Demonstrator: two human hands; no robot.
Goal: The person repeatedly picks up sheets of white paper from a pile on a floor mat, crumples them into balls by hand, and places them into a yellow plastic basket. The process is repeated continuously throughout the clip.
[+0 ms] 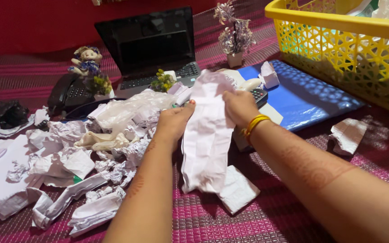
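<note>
Head view, left hand (173,122), right hand (239,105), gripping creased white paper (208,130)

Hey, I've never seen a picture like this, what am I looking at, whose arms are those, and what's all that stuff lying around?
One camera, worn on a person's head, looks down at their own bare arms. The left hand and right hand together hold up a crumpled white paper sheet. Left of it lies a heap of crumpled papers on a striped magenta cloth. Behind are a black laptop, a black telephone, a small doll, a blue folder and a yellow basket.
</note>
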